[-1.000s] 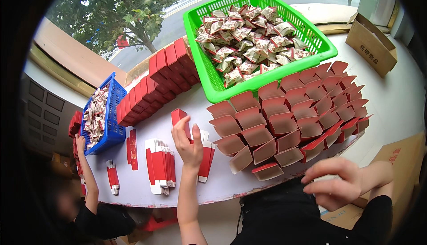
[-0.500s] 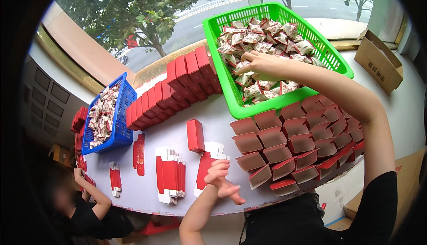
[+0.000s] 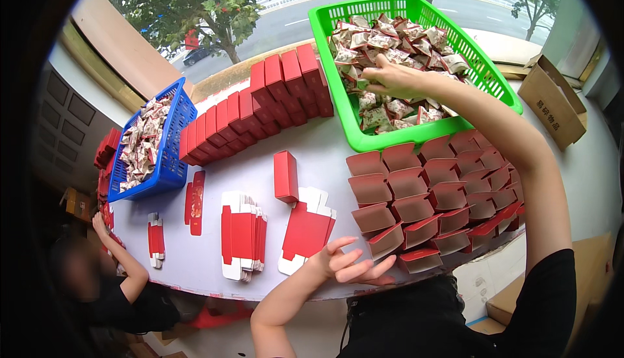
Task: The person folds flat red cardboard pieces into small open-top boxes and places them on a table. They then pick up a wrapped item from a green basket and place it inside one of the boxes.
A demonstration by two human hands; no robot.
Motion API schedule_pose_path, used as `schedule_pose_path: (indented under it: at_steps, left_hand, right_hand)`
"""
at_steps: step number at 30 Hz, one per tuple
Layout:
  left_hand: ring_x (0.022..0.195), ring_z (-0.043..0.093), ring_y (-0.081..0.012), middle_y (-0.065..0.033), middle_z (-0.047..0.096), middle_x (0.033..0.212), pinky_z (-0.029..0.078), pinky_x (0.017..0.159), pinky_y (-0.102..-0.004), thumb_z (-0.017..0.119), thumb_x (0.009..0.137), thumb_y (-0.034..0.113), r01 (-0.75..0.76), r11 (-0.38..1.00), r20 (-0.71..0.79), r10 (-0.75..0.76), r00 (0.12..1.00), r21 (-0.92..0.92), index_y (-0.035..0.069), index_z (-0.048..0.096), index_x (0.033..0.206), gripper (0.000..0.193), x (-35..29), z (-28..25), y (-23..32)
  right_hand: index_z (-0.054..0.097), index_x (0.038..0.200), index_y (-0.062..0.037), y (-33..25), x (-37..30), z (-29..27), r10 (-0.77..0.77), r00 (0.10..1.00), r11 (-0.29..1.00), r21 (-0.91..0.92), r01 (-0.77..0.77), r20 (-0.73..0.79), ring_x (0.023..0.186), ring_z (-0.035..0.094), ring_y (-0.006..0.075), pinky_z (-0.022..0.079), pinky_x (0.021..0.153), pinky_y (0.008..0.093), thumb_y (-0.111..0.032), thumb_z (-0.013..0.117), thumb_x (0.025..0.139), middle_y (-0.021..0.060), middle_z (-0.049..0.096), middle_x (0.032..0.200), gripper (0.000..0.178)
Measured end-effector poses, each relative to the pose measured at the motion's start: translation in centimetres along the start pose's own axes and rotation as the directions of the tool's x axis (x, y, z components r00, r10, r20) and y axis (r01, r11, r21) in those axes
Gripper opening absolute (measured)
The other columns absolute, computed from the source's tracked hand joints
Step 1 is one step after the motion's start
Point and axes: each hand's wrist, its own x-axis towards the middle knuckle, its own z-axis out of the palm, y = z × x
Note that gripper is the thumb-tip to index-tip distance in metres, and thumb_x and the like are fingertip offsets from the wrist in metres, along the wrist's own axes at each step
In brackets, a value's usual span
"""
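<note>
My right hand (image 3: pixel 398 79) reaches into a green basket (image 3: pixel 354 127) heaped with small white-and-red wrapped packets (image 3: pixel 416 49). Its fingers are bent down among them, and whatever they hold is hidden. At the front edge of the table, my left hand (image 3: pixel 351 265) is held up with fingers spread and nothing in it. Right beside it stand rows of open red boxes (image 3: pixel 409 205), their flaps up. To its left lies a stack of flat red-and-white cartons (image 3: pixel 305 231), with a closed red box (image 3: pixel 285 177) at its far end.
Another stack of flat cartons (image 3: pixel 244 238) lies further left. Finished-looking red boxes (image 3: pixel 260 101) line the back edge. A blue basket (image 3: pixel 166 169) of packets stands at the left, near another person's arm (image 3: pixel 127 260). A brown cardboard box (image 3: pixel 552 101) is at the far right.
My right hand has dipped among the packets, its fingers more bent. My left hand has swung right toward the open boxes, its fingers spreading. The whole view has shifted slightly.
</note>
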Motion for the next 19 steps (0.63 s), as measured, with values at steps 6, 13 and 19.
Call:
schedule_pose_path:
  at_steps: [6, 13, 19]
  left_hand:
    - [0.107, 0.029, -0.0161, 0.001, 0.034, 0.11, 0.037, 0.09, -0.033, 0.066, 0.07, 0.065, -0.031, 0.999, -0.065, 0.031, 0.997, 0.007, 0.036, 0.065, 0.106, 0.046, 0.3, 0.6, 0.2]
    - [0.101, 0.035, -0.0184, 0.0001, 0.038, 0.105, 0.04, 0.085, -0.0349, 0.075, 0.062, 0.058, 0.101, 0.995, -0.081, -0.099, 0.992, 0.014, 0.03, 0.064, 0.097, 0.046, 1.1, -0.4, 0.3]
    - [0.1, 0.036, -0.0186, -0.0009, 0.039, 0.114, 0.038, 0.091, -0.0386, 0.071, 0.066, 0.057, 0.288, 0.956, -0.04, -0.287, 0.957, 0.049, 0.024, 0.066, 0.099, 0.046, 0.5, -1.2, 1.4]
  right_hand:
    - [0.059, 0.122, -0.0083, -2.4, -4.6, -4.7, 0.1, 0.961, 0.946, 0.324, -0.012, -0.256, 0.107, 0.046, 0.0284, 0.038, 0.099, 0.0375, -0.031, 0.063, 0.09, 0.0133, 0.041, 0.112, 0.039]
    - [0.055, 0.123, -0.0035, -11.0, -13.2, -9.5, 0.226, 0.944, 0.636, 0.77, 0.044, -0.241, 0.087, 0.058, 0.0129, 0.047, 0.079, 0.0284, -0.023, 0.062, 0.09, 0.0035, 0.061, 0.1, 0.039]
    - [0.053, 0.127, -0.0066, -13.3, -20.0, -9.3, 0.194, 0.907, 0.618, 0.765, 0.183, -0.373, 0.081, 0.064, 0.0138, 0.049, 0.066, 0.0228, -0.017, 0.061, 0.087, 0.0082, 0.06, 0.105, 0.042]
